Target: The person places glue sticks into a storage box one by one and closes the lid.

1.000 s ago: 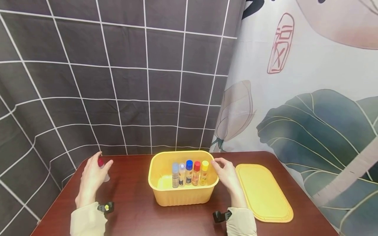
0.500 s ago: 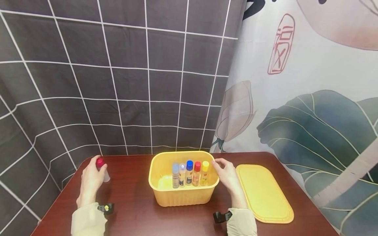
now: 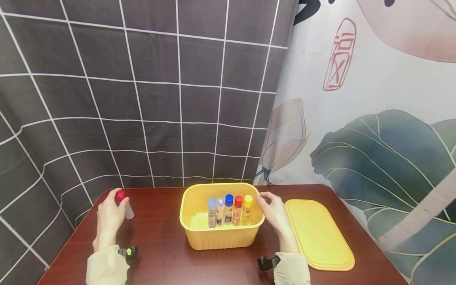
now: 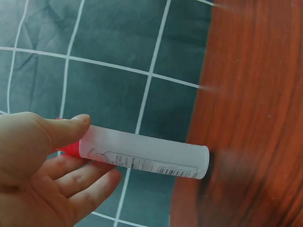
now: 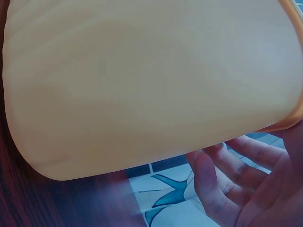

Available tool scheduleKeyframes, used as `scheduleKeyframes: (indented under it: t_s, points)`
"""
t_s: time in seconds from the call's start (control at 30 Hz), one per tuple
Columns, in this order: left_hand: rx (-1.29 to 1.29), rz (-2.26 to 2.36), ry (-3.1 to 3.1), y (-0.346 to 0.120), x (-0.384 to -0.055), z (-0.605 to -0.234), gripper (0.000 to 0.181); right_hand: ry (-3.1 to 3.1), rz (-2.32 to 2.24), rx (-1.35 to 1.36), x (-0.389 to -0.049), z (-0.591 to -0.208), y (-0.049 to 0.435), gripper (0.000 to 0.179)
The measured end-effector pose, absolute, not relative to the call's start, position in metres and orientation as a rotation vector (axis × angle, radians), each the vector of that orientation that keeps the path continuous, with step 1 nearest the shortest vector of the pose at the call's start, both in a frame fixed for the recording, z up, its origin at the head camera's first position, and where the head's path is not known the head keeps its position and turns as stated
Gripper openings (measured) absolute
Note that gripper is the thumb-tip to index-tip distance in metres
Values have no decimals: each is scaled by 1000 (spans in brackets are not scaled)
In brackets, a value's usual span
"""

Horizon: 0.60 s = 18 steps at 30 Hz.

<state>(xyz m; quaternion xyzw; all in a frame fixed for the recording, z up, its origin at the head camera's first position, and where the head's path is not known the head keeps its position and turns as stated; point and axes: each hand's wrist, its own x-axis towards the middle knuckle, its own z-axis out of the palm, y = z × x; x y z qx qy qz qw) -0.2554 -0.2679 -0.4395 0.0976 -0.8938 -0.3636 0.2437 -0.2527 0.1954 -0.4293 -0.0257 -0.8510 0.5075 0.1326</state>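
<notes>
At the table's left, my left hand [image 3: 109, 217] pinches the red cap of a white bottle [image 4: 147, 153] between thumb and fingers. That bottle, with a printed label and barcode, tilts a little; whether its base touches the table I cannot tell. My right hand [image 3: 273, 213] holds the right rim of a yellow plastic box [image 3: 221, 239]; in the right wrist view, the box wall hides some fingertips. Inside the box several small bottles [image 3: 228, 209] stand in a row, with pale blue, whitish, blue, red and yellow caps.
A yellow lid [image 3: 320, 233] lies flat on the dark red table [image 3: 156, 253], right of my right hand. Behind the table hangs a dark grey cloth [image 3: 153, 99] with white grid lines. A patterned light curtain [image 3: 374, 99] hangs at the right.
My left fingers, spread around the bottle a second ago, have closed on its red cap. The bottle has shifted and tilted slightly. My right hand and the box stay in place.
</notes>
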Motion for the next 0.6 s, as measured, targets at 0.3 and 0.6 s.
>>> scheduleKeyframes:
  t_s: [0.3, 0.6]
  points:
    - [214, -965, -2350, -257, -247, -420, 40, -2467, 1489, -77, -251, -429, 196, 27]
    - [169, -945, -2284, -242, -237, -395, 41, -2464, 1503, -86, -251, -427, 195, 27]
